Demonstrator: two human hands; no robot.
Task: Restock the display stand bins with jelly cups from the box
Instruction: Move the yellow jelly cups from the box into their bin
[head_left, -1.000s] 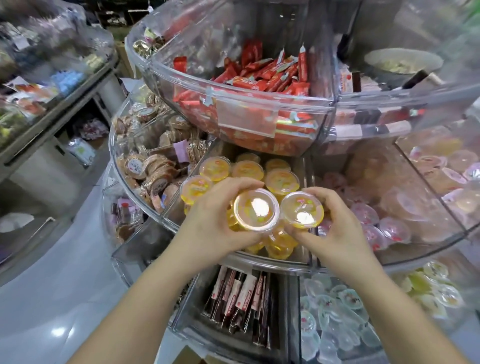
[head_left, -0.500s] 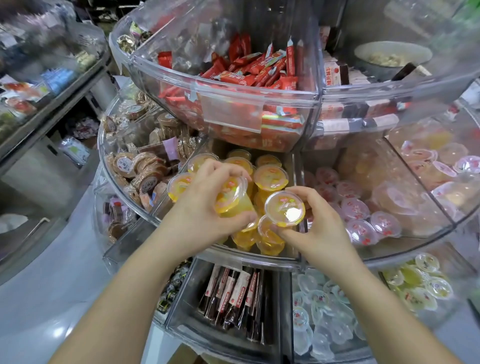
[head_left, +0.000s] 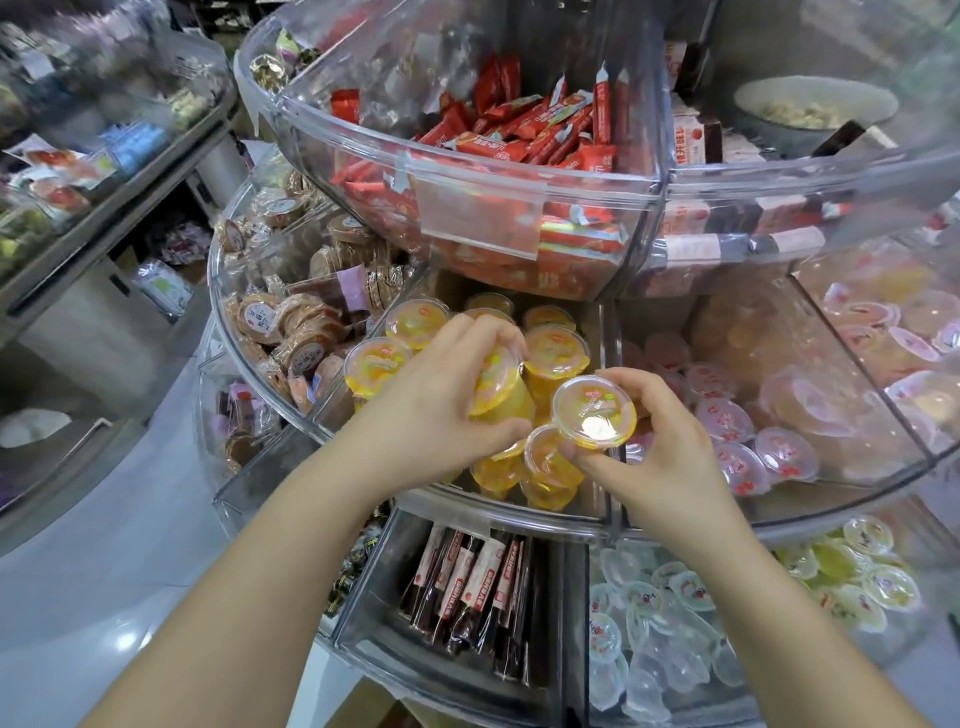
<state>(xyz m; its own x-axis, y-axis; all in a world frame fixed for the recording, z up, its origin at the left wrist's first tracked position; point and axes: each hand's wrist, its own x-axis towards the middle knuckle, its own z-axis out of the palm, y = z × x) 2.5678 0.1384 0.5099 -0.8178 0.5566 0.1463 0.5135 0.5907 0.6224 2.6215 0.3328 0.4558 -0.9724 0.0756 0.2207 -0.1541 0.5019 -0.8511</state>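
A: What are the hands gripping?
B: The left hand (head_left: 436, 410) curls round a tilted yellow jelly cup (head_left: 500, 387); the right hand (head_left: 670, 447) pinches another cup (head_left: 594, 410), its glossy round lid facing up. Both are over the clear plastic middle bin (head_left: 498, 512).
A: How many cups are in there?
B: About eight smooth yellow ones (head_left: 556, 351) show; others are hidden beneath the hands. The pink cups (head_left: 724, 421) next door blur behind the bin's curved wall.
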